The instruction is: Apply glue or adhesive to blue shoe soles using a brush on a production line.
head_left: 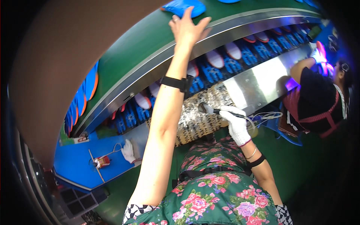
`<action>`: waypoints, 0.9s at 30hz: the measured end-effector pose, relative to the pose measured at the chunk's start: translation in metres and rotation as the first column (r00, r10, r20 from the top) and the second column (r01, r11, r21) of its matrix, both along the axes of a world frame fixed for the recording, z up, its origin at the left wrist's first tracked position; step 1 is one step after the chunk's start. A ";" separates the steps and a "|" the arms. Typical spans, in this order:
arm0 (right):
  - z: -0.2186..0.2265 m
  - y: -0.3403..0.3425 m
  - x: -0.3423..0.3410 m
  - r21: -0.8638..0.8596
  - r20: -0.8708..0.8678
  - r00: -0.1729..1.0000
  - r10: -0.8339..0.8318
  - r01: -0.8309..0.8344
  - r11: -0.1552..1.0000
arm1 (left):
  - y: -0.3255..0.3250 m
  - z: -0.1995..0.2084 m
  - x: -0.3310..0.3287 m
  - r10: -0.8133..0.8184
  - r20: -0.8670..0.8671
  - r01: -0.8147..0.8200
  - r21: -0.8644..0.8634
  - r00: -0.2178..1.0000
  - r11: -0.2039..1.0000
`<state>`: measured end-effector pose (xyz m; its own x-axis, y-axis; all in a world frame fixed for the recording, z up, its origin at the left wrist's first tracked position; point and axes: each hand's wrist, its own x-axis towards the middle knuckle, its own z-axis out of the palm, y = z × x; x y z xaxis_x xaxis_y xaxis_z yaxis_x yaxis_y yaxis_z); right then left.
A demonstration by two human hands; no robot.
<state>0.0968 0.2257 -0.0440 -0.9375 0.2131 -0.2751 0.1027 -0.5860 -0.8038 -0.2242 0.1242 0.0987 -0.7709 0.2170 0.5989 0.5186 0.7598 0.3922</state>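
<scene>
Down on the left I see a blue surface (pixel 73 170) carrying a thin stick (pixel 101 175) and a small red object (pixel 103 161), too small to identify. A dark gridded panel (pixel 74 207) sits below. Over on my right, a co-worker (pixel 315 99) wears black with reddish straps, above green floor (pixel 300 159).

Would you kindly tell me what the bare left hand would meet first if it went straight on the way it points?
The left hand would most likely meet the blue shoe-shaped piece on the green surface first; the two overlap in view, though whether they touch is unclear.
</scene>
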 end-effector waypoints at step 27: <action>0.133 0.011 -0.014 0.291 -0.422 0.886 0.191 -0.067 0.954 | -0.106 -0.098 0.271 -0.928 0.271 -0.615 0.786 0.256 0.060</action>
<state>0.0823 0.2366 0.0886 -0.9712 0.0875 0.2217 -0.2383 -0.3553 -0.9038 0.0465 0.0184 0.0005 -0.7777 0.5077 -0.3706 -0.6267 -0.5803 0.5202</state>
